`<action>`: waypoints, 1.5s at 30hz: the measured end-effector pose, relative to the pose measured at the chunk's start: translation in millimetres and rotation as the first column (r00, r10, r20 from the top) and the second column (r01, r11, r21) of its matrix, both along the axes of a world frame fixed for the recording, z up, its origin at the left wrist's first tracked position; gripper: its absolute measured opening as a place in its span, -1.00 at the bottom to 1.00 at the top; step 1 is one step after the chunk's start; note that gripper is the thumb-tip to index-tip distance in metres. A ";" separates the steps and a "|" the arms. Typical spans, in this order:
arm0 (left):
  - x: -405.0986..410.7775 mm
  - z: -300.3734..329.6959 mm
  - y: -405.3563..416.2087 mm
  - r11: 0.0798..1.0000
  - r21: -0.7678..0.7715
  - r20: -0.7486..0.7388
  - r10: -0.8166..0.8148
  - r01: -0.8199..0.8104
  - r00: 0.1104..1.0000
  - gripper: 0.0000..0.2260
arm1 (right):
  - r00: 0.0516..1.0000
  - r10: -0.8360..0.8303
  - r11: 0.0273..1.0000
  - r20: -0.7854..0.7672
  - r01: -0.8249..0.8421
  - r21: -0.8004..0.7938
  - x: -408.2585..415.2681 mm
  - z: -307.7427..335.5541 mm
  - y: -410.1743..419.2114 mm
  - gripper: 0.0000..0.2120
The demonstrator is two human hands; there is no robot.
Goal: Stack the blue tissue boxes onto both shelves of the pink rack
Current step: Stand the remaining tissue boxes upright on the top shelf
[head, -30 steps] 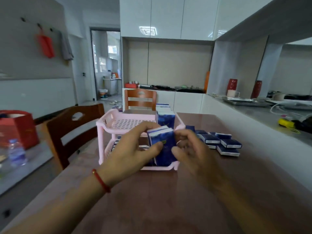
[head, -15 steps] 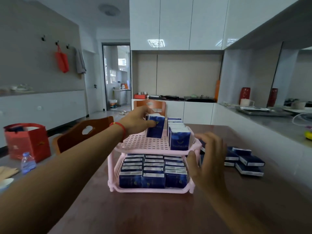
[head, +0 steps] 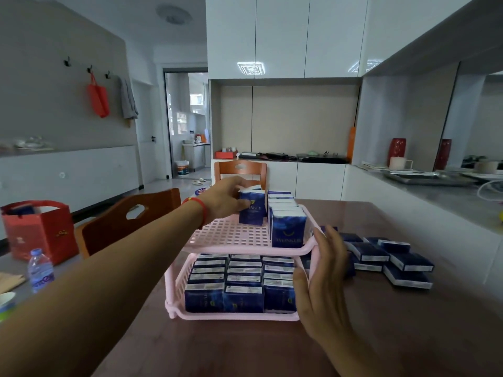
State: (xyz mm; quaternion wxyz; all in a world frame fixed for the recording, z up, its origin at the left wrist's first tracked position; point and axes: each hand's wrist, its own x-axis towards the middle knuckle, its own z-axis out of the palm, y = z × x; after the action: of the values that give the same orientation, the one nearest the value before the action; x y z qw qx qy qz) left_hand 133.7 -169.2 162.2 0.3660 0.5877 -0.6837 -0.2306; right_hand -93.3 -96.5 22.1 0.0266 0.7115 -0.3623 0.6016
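Head view. The left hand [head: 227, 198] grips an upright blue tissue box [head: 251, 206], fingers over its top and thumb on its front face. The box now rests at the 12 o'clock end of the top shelf [head: 226, 236] of the pink rack [head: 309, 247], just left of the single row of standing boxes [head: 287, 220]. One second earlier both hands held this box low in front of the rack; half a second earlier the left hand had already carried it to the shelf. It therefore appears to start a second row.

The right hand [head: 325, 278] lies flat against the rack's 3 o'clock corner post, fingers straight and together, holding nothing and apparently steadying the frame. The lower shelf [head: 177, 292] looks full. Loose boxes [head: 386, 258] remain on the table [head: 245, 346] at 3 o'clock, so much of the top shelf is judged still to be filled.
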 end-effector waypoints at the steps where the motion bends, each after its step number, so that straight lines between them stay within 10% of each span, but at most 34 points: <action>1: -2.0 0.0 0.4 1.000 -0.007 0.016 0.005 -0.005 1.000 -0.59 | 1.000 0.001 1.000 -0.003 -0.001 0.000 -0.7 -1.4 -1.3 -0.44; 31: -20.5 -11.9 15.8 1.000 0.018 -0.033 0.008 -0.008 0.999 -0.32 | 0.995 0.101 0.991 0.002 -0.101 0.082 -7.8 -15.4 -6.5 -0.25; 34: -28.5 -4.0 42.6 0.967 -0.210 -0.014 0.148 -0.147 0.989 -0.42 | 0.995 0.073 0.994 0.069 -0.078 0.077 -12.2 -15.6 -9.7 -0.33; 38: -53.4 -17.8 102.0 0.695 -0.661 -0.076 0.313 -0.282 0.947 -0.66 | 0.986 -0.066 0.992 0.151 0.049 0.113 -22.4 -17.0 -19.9 -0.43; 41: -86.3 -45.4 149.0 0.510 -0.846 -0.018 0.269 -0.158 0.963 -0.77 | 0.954 -0.063 0.986 0.294 0.013 0.168 -28.1 -12.7 -17.7 -0.47; 45: -137.3 -90.5 174.0 0.591 -0.794 0.162 -0.028 0.147 0.986 -0.79 | 0.925 -0.226 0.960 0.305 0.158 0.233 -57.5 0.5 -31.0 -0.57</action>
State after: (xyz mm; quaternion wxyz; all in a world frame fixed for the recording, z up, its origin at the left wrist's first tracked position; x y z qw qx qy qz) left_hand -3.6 4.8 71.7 0.5334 0.3397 -0.7648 0.1232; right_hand -150.8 -127.6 22.6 -0.0481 0.5608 -0.4896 0.6659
